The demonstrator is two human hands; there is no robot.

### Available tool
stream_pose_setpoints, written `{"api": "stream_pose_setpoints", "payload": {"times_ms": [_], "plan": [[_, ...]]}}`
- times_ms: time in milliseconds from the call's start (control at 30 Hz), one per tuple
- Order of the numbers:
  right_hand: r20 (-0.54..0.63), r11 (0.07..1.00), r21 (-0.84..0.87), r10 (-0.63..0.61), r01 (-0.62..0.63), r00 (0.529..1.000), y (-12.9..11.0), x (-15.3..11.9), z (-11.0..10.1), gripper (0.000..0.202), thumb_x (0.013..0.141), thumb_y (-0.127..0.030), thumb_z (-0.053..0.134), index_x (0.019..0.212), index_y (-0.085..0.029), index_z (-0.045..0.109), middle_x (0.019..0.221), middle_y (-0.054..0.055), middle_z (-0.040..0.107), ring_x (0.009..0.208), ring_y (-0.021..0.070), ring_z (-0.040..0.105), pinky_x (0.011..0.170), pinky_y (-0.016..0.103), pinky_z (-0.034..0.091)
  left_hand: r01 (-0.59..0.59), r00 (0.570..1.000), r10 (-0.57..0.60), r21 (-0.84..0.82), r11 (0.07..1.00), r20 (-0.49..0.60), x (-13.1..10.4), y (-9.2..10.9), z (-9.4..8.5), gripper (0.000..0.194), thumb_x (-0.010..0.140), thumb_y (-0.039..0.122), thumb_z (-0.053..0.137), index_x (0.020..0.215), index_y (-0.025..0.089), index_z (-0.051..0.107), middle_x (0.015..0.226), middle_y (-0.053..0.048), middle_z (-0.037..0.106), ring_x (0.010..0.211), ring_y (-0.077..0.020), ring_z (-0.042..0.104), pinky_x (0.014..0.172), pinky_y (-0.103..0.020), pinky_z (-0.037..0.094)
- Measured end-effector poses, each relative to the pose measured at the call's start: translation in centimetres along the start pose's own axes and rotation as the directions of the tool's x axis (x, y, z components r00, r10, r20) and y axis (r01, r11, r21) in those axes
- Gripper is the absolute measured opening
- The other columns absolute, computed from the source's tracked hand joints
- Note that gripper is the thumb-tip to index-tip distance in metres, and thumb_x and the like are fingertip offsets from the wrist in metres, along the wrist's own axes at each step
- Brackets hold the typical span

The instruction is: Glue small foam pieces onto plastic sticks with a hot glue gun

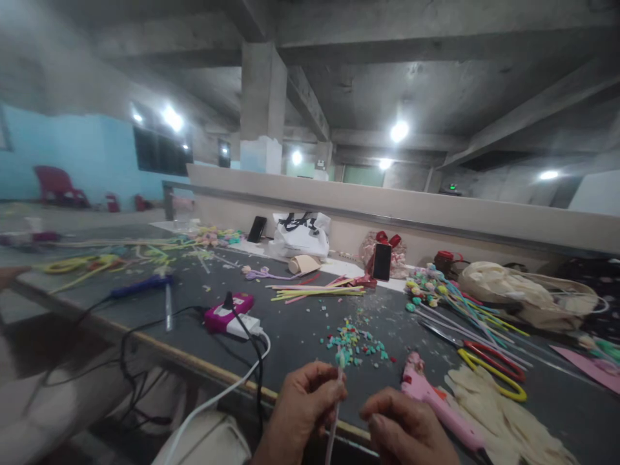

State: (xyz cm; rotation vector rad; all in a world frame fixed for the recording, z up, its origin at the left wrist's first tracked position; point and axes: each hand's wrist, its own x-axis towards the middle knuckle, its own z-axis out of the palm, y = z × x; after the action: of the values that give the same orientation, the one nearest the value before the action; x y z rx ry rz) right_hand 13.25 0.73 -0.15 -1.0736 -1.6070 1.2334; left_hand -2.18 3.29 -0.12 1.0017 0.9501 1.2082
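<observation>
I am pinching a thin pale stem (333, 426) between the thumb and fingertips of my left hand (312, 397), closing on it just below its teal tip (340, 357), and the stem is standing nearly upright at the near edge of the dark table (188, 284). My right hand (404, 423) is hovering just to the right of it, apart from the stem, its fingers curling loosely with the thumb near the index finger; I cannot tell whether anything small is sitting between them. Beyond the tip, small teal, yellow and red pieces (361, 342) are lying scattered. To the right of my right hand, a pink glue gun (438, 403) is lying beside a heap of cream-coloured thin pieces (504, 416), and scissors (491, 371) with red and yellow handles are resting partly over that heap. Farther back, yellow and pink sticks (320, 290) are lying in a loose bundle, a phone (382, 261) is leaning upright behind them, and on the left a magenta power block (230, 313) is holding a white charger (243, 325).
</observation>
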Motion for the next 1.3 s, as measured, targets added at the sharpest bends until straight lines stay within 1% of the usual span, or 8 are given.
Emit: {"api": "stream_pose_setpoints", "payload": {"times_ms": [133, 233, 367, 467, 567, 833, 1000, 1300], "plan": [[-0.125, 0.998, 0.040, -0.034, 0.040, 0.992, -0.1, 1.0, 0.5, 0.027, 0.065, -0.041, 0.056, 0.075, -0.016, 0.058, 0.049, -0.006, 0.041, 0.040, 0.0053, 0.033, 0.038, 0.017, 0.027, -0.073, 0.997, 0.074, 0.144, 0.987, -0.004, 0.2, -0.2, 0.1, 0.008, 0.055, 0.021, 0.058, 0.056, 0.014, 0.061, 0.035, 0.007, 0.042, 0.034, -0.0050, 0.032, 0.036, -0.017, 0.025], [-0.179, 0.993, 0.026, -0.108, 0.115, 0.978, -0.7, 1.4, 0.3, 0.021, 0.064, -0.035, 0.060, 0.077, -0.019, 0.061, 0.063, -0.002, 0.049, 0.050, 0.0084, 0.043, 0.045, 0.019, 0.034, -0.170, 0.984, 0.178, 0.269, 0.948, -0.004, 0.1, -0.1, 0.1, 0.009, 0.056, 0.019, 0.056, 0.054, 0.015, 0.063, 0.042, 0.005, 0.047, 0.041, -0.0070, 0.037, 0.042, -0.018, 0.029], [-0.087, 0.981, 0.055, -0.180, 0.186, 0.980, -0.5, 1.5, -0.5, 0.033, 0.061, -0.030, 0.064, 0.093, -0.022, 0.057, 0.074, 0.001, 0.055, 0.068, 0.0144, 0.051, 0.061, 0.024, 0.040, -0.291, 0.955, 0.284, 0.427, 0.856, 0.082, -0.3, 0.0, 0.2, 0.012, 0.059, 0.020, 0.053, 0.054, 0.016, 0.063, 0.050, 0.003, 0.050, 0.050, -0.0104, 0.044, 0.050, -0.020, 0.033], [-0.037, 0.975, -0.053, -0.216, 0.214, 0.976, -0.5, 1.5, -1.0, 0.042, 0.059, -0.029, 0.066, 0.099, -0.022, 0.054, 0.075, 0.001, 0.053, 0.065, 0.0132, 0.048, 0.056, 0.023, 0.039, -0.353, 0.933, 0.340, 0.489, 0.798, 0.118, -0.3, -0.4, 0.3, 0.012, 0.060, 0.018, 0.052, 0.053, 0.017, 0.062, 0.052, 0.002, 0.052, 0.053, -0.0117, 0.046, 0.052, -0.020, 0.034], [-0.022, 0.954, -0.141, -0.271, 0.265, 0.962, -0.9, 1.4, -1.1, 0.039, 0.060, -0.030, 0.066, 0.097, -0.024, 0.056, 0.073, -0.002, 0.049, 0.060, 0.0105, 0.043, 0.052, 0.020, 0.035, -0.405, 0.911, 0.382, 0.507, 0.761, 0.153, -0.2, -0.9, 0.2, 0.013, 0.059, 0.014, 0.051, 0.052, 0.018, 0.061, 0.052, 0.002, 0.052, 0.053, -0.0116, 0.047, 0.051, -0.020, 0.033], [0.015, 0.907, -0.257, -0.341, 0.333, 0.940, -1.7, 1.4, -1.2, 0.024, 0.064, -0.031, 0.063, 0.087, -0.024, 0.061, 0.068, -0.002, 0.049, 0.057, 0.0100, 0.042, 0.051, 0.021, 0.032, -0.405, 0.914, 0.340, 0.515, 0.756, 0.219, -0.1, -1.3, 0.0, 0.014, 0.057, 0.011, 0.048, 0.051, 0.017, 0.058, 0.051, 0.003, 0.049, 0.052, -0.0109, 0.045, 0.050, -0.019, 0.032], [0.015, 0.916, -0.236, -0.329, 0.323, 0.944, -1.9, 1.3, -1.0, 0.020, 0.066, -0.029, 0.061, 0.083, -0.021, 0.062, 0.069, 0.000, 0.052, 0.061, 0.0117, 0.046, 0.054, 0.022, 0.034, -0.398, 0.917, 0.333, 0.543, 0.739, 0.219, -0.3, -1.0, 0.0, 0.015, 0.057, 0.011, 0.047, 0.051, 0.017, 0.059, 0.050, 0.004, 0.047, 0.052, -0.0105, 0.044, 0.050, -0.019, 0.031], [-0.017, 0.932, -0.182, -0.322, 0.314, 0.947, -1.7, 1.4, -0.9, 0.015, 0.065, -0.025, 0.060, 0.078, -0.018, 0.061, 0.063, -0.002, 0.049, 0.056, 0.0095, 0.042, 0.050, 0.020, 0.031, -0.377, 0.926, 0.296, 0.554, 0.742, 0.234, -0.5, -0.5, 0.2, 0.016, 0.059, 0.012, 0.046, 0.054, 0.016, 0.060, 0.053, 0.002, 0.051, 0.055, -0.0112, 0.046, 0.052, -0.020, 0.033]]}}
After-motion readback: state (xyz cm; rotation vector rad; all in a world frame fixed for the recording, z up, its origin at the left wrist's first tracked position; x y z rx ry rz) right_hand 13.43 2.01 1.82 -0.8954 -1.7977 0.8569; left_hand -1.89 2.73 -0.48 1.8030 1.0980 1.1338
